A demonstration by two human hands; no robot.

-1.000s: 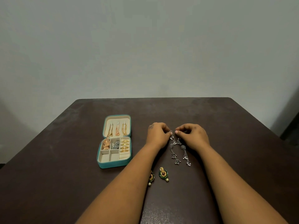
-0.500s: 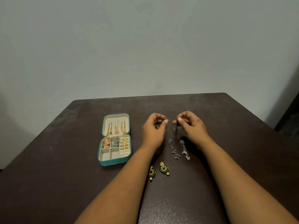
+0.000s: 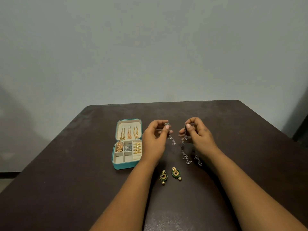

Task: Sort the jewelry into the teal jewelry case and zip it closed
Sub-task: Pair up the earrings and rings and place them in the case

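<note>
The teal jewelry case [image 3: 124, 166] lies open on the dark table, left of my hands. Gold chains hang in its lid and gold and silver pieces fill the upper compartments; the lower ones look bare. My left hand [image 3: 154, 142] pinches a silver dangle earring [image 3: 170, 136] by its top, lifted off the table. My right hand [image 3: 199, 135] pinches a second silver dangle earring [image 3: 185, 133], also lifted. Another pair of silver dangle earrings [image 3: 189, 158] lies on the table under my right hand. Two green and gold earrings [image 3: 170, 175] lie nearer to me, between my forearms.
The dark brown table [image 3: 66, 189] runs back to a plain grey wall [image 3: 150, 47]. Its far edge lies just beyond my hands, and its right edge slopes down past my right arm.
Both hands have risen from the table, each lifting one silver earring, and have drawn apart. The other silver pair stays on the table.
</note>
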